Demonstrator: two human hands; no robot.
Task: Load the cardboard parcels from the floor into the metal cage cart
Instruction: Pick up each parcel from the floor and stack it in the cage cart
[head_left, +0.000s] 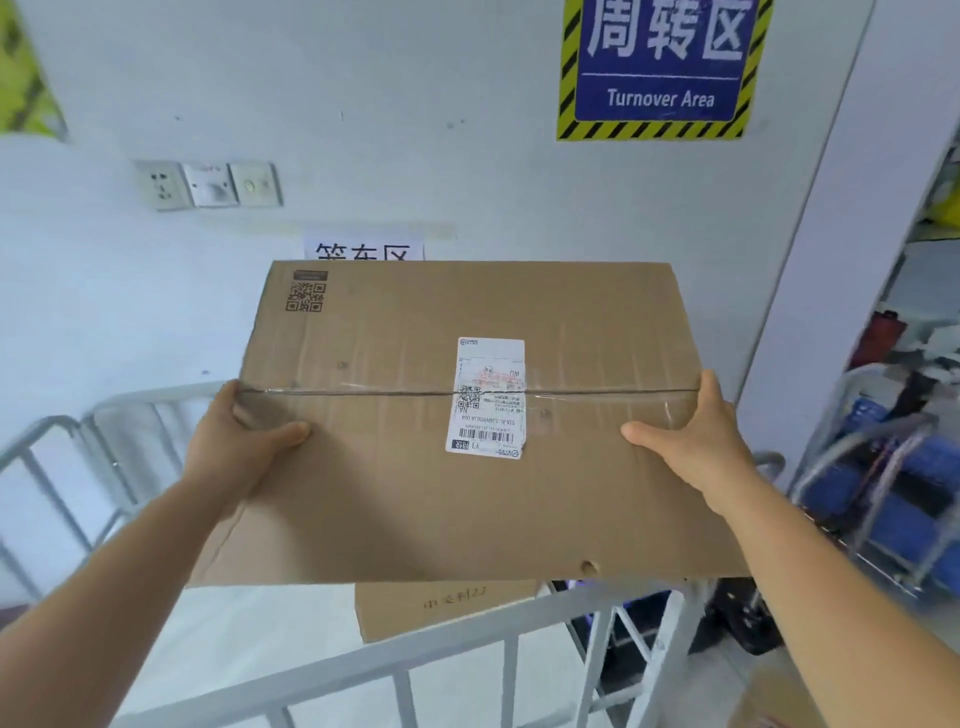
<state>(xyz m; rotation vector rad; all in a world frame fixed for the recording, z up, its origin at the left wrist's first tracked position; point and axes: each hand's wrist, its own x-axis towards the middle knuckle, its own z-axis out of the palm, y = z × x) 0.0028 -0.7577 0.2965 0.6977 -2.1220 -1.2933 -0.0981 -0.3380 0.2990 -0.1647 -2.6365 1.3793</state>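
A large flat cardboard parcel (395, 467) with a white shipping label and a taped seam hangs in the air above the metal cage cart (363, 665). My left hand (244, 441) grips its left edge, thumb on top. My right hand (696, 441) grips the right edge the same way. The cart's grey top rail runs across the bottom of the view, below the parcel. Inside the cart lies another cardboard parcel (447, 608) with handwriting on it, mostly hidden by the one I hold.
The cart's side rails (78, 467) stand at the left. A second cage cart (883, 499) with blue items stands at the right beside shelving. A white wall with a blue Turnover Area sign (660, 67) and sockets (208, 184) is straight ahead.
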